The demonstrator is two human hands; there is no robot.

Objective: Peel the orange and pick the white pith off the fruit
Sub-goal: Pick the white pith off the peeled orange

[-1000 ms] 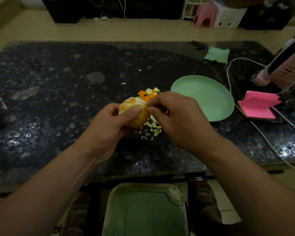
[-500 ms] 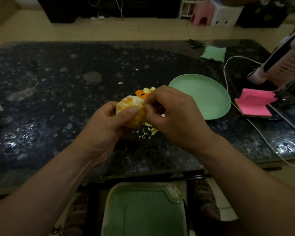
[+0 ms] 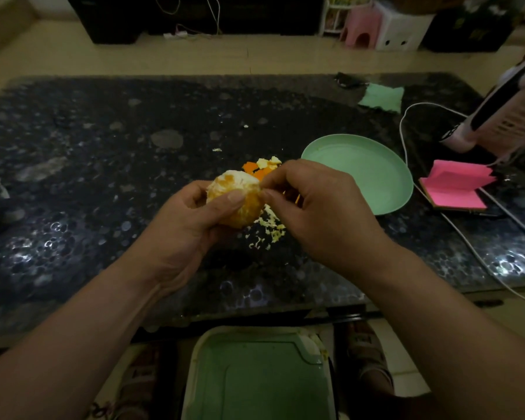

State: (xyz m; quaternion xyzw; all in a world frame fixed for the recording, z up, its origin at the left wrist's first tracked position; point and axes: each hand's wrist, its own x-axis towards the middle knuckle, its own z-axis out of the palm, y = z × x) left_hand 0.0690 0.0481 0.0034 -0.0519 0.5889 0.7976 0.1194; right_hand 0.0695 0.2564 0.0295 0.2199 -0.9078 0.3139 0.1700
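Orange: The orange (image 3: 237, 192) is being held up over the dark table (image 3: 103, 177), between the two hands. Most of its skin is off, and white pith (image 3: 234, 180) is covering parts of it.
Left hand: The left hand (image 3: 191, 225) is holding the orange from the left and from below. Its fingers are curling round the fruit, and the thumb is pressing on the near side.
Right hand: The right hand (image 3: 319, 213) is touching the right side of the orange. Its thumb and first finger are pinching together right at the white pith, and the other fingers are curling in. They seem to be gripping a little bit of pith, but it is too small to be sure.
Peel: Orange and pale pieces of peel (image 3: 259, 168) are lying on the table just behind the hands.
Scraps: Small pale scraps (image 3: 270, 228) are lying on the table under the orange and just to its right.
Plate: A green plate (image 3: 376, 177) is sitting on the table to the right of the hands, near the peel.
Pink notes: A pad of pink notes (image 3: 455, 189) is lying to the right of the plate, with a white cable (image 3: 406, 122) running beside it.
Cloth: A green cloth (image 3: 382, 98) is lying at the far side of the table.
Bin: A green bin (image 3: 255, 374) is sitting on the floor below the near edge of the table.
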